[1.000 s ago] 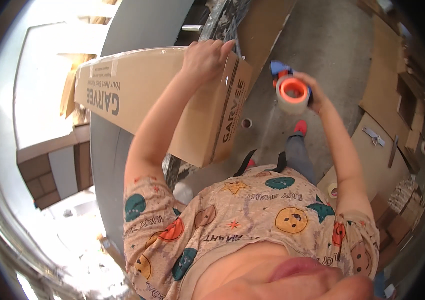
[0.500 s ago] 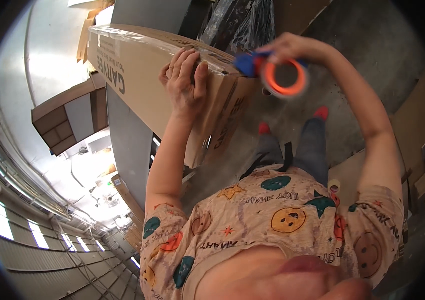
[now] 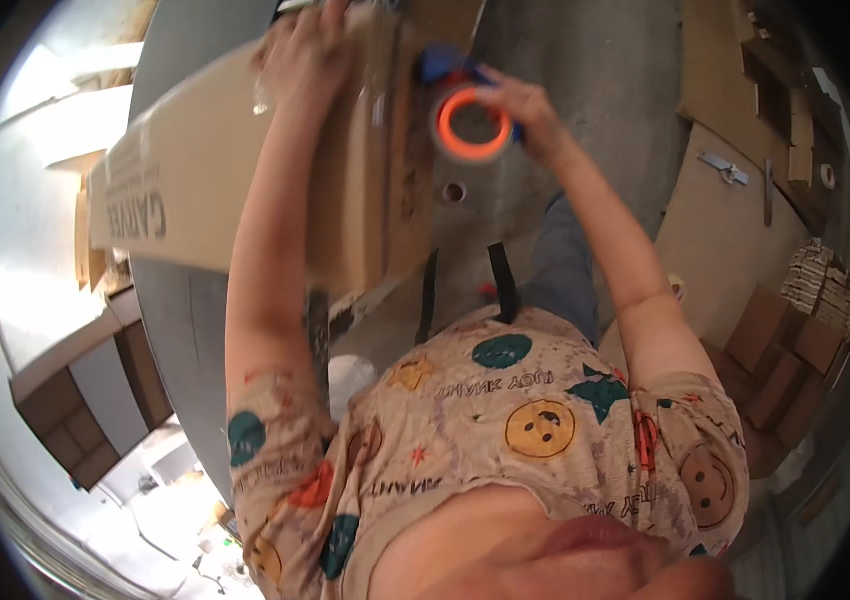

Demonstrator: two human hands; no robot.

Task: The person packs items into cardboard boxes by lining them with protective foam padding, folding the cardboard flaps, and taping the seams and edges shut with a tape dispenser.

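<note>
A long brown cardboard box [image 3: 215, 150] with clear tape over its edges lies to the left and ahead of me. My left hand [image 3: 305, 55] rests on the box near its far edge, fingers apart, somewhat blurred by motion. My right hand [image 3: 533, 118] is closed around the handle of a blue and red tape dispenser [image 3: 442, 66]. An orange-cored roll of clear tape [image 3: 473, 150] sits on the dispenser. The dispenser's head is close to the right end of the box; whether it touches cannot be told.
The box lies on a grey table [image 3: 185, 320]. An empty tape core [image 3: 455, 192] lies on the floor. To the right are flat cardboard sheets [image 3: 700, 200] with a metal tool [image 3: 723, 168], and stacked brown cardboard pieces [image 3: 780, 345]. A cardboard carton [image 3: 85, 400] stands at the left.
The box has turned and sits further left in view, with my left hand further forward on it. My right hand and the dispenser appear further left and a little lower. My view has shifted.
</note>
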